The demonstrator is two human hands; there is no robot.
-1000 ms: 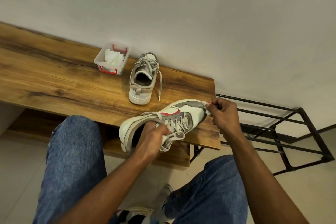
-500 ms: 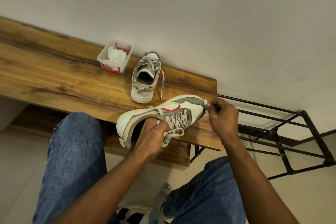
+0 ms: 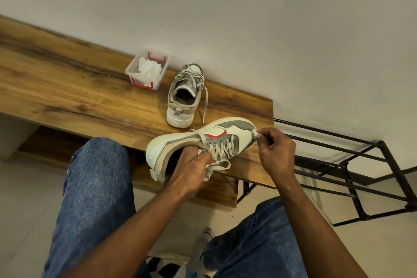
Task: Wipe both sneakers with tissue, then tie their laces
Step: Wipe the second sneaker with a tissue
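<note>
The left hand (image 3: 194, 165) is closed on the near sneaker (image 3: 198, 142) at its collar, fingers tucked into the opening and against the tongue, holding it tipped on its side at the front edge of the bench (image 3: 67, 88). The right hand (image 3: 275, 151) is curled almost closed, pinching a small wad of tissue (image 3: 256, 135) against the toe. The other sneaker (image 3: 184, 97) stands upright further back, one lace (image 3: 205, 106) trailing loose on the wood, beside a clear tub (image 3: 149, 70) holding more tissue

Risks, as I judge them: the near sneaker overhangs the edge and rests mostly on the left hand's grip, so a hard push at the toe could twist it free and drop it to the floor. The wad is small, and may shred or slip from the fingertips if dragged over the rough grey panel. Its laces (image 3: 220, 153) hang slack near the left hand; catching one could pull the lacing askew before tying
</note>
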